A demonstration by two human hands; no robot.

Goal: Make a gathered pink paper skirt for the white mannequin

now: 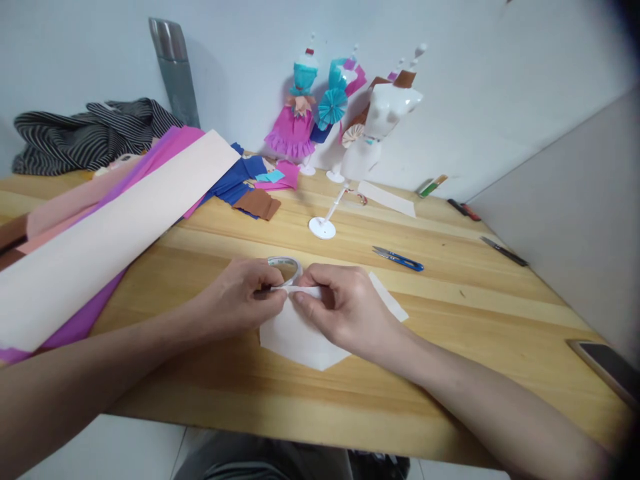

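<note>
A white sheet of paper (pixel 305 337) hangs between both hands near the front of the table, its upper edge gathered or folded at the fingers. My left hand (pixel 250 290) pinches that edge on the left, and my right hand (pixel 340 303) pinches it just to the right; the fingertips nearly touch. Behind the fingers lies a roll of tape (pixel 295 265), partly hidden by the hands. A white strip (pixel 389 298) shows beyond my right hand. Blue thread snips (pixel 399 258) rest on the table farther right.
Three small dress forms (pixel 390 110) stand at the back, two dressed in coloured paper. Coloured paper sheets (pixel 120 233) cover the left side, beside blue and brown scraps (pixel 257 203). A bottle (pixel 175 73), striped cloth (pixel 95 137), a knife (pixel 505 251) and a phone (pixel 607 367) lie around.
</note>
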